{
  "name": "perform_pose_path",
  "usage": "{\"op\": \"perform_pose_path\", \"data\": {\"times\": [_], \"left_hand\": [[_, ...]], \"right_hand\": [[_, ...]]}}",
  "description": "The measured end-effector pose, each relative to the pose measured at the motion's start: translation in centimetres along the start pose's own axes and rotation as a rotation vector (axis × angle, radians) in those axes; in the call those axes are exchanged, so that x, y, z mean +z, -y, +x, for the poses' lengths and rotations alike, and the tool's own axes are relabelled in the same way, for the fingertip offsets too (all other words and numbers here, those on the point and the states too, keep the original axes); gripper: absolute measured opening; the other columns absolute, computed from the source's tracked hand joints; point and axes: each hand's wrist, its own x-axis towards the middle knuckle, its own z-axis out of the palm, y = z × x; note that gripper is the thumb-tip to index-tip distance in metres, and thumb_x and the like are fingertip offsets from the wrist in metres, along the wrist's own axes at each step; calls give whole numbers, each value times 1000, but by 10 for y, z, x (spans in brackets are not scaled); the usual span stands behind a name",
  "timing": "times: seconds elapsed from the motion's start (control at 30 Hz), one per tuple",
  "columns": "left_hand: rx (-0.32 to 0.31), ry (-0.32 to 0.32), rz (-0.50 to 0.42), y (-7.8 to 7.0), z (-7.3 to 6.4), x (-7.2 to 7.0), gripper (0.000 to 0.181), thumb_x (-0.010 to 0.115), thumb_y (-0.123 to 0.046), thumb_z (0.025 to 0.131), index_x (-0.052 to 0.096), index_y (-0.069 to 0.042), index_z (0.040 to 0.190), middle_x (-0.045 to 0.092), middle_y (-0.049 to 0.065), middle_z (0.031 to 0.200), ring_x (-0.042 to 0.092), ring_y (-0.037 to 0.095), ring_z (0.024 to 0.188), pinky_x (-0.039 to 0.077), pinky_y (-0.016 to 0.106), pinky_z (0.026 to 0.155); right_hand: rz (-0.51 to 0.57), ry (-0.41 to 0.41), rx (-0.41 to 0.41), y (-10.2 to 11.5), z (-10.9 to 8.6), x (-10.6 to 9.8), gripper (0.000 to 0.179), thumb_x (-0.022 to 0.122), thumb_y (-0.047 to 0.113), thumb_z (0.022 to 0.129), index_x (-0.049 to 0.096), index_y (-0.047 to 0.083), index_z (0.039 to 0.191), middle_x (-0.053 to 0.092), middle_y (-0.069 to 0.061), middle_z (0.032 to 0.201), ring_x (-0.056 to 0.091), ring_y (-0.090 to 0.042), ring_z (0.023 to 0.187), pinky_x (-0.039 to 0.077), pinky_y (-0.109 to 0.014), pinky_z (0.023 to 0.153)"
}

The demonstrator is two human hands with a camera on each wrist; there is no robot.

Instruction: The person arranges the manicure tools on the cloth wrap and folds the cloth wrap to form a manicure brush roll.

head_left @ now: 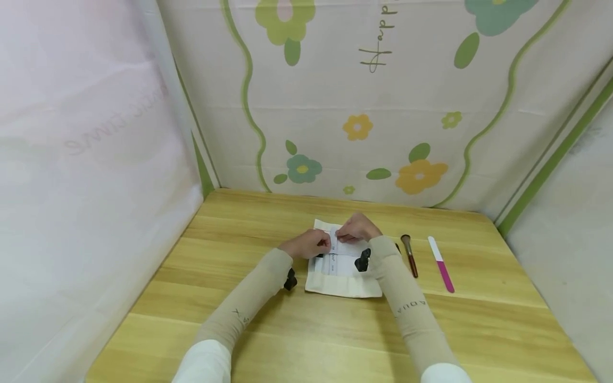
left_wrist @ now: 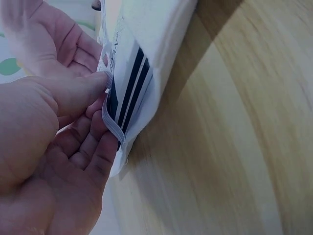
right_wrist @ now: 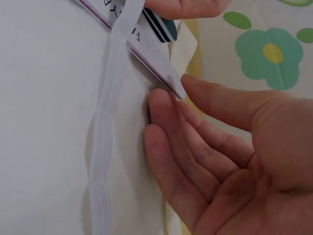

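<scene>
An off-white cloth roll (head_left: 345,287) lies opened out on the table, with a white elastic band (right_wrist: 100,147) stitched across it in loops. My left hand (head_left: 310,243) pinches the band's edge, holding one loop away from the cloth in the left wrist view. A pale, lettered nail file (right_wrist: 151,58) runs under the band. At its far end my right hand (head_left: 356,227) holds the tip between thumb and fingers. Beside that file, a flat piece with black stripes (left_wrist: 134,88) sits in a loop near the left fingers, its lower end hidden behind the band.
Right of the roll lie a makeup brush (head_left: 409,255) with a dark red handle and a white-and-pink nail file (head_left: 441,266). Another dark slim thing shows partly behind the right wrist. A flowered curtain (head_left: 325,106) hangs behind the wooden table (head_left: 230,229); pale fabric walls flank it.
</scene>
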Motion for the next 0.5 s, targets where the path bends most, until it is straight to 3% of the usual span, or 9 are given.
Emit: {"op": "perform_pose_path", "data": {"times": [0.5], "left_hand": [[1,-16,8,0,2,3,18,59,-10,108,67,-8,92,61,-2,88,55,10,81,46,24,79]], "right_hand": [[86,44,32,-5,5,5,16,78,10,95,81,-6,96,78,-8,75,71,-9,61,57,-22,60]]}}
